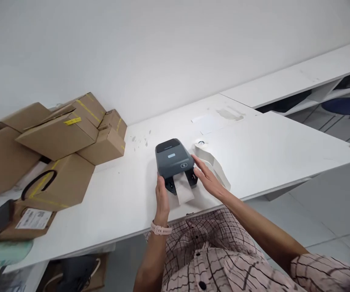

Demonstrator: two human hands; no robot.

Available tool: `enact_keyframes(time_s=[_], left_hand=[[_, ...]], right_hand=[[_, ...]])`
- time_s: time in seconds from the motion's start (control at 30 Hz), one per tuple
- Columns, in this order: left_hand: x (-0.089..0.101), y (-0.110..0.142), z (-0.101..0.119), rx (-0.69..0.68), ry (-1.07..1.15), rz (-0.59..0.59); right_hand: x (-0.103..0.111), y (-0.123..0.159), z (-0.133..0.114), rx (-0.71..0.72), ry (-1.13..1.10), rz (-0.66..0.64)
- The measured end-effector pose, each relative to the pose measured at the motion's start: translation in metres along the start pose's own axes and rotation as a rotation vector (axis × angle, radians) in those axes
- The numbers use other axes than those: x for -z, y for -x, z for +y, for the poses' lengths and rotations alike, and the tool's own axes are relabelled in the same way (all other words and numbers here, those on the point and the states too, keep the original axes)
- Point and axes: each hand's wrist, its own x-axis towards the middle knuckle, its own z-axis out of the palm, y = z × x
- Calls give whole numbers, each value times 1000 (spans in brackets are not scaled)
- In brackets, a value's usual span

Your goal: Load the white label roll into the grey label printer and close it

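A dark grey label printer (174, 156) stands on the white table in front of me. Black inner parts show beneath the front of its top cover. From its front a white paper strip (183, 190) hangs out onto the tabletop. My left hand (162, 199) grips the printer's left side, its fingers partly hidden behind the casing. Against the right side, near the cover's front corner, my right hand (207, 176) is closed on the printer with its fingers along the edge. A long loose band of label paper (215, 165) curls just beyond my right hand.
Cardboard boxes (59, 136) are piled on the left of the white table (123, 202). A dark phone-like slab (1, 219) and a green roll (6, 253) lie at the left front. A paper sheet (207, 123) is towards the wall. A blue stool (346, 106) stands at right.
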Motion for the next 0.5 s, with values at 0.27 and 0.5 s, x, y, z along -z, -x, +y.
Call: enact_keyframes(time_s=[0.27, 0.5], left_hand=[[6, -54, 27, -201, -58, 164], [3, -95, -13, 29, -387, 126]], right_hand=[[4, -78, -30, 121, -122, 23], [7, -139, -35, 306, 127, 119]])
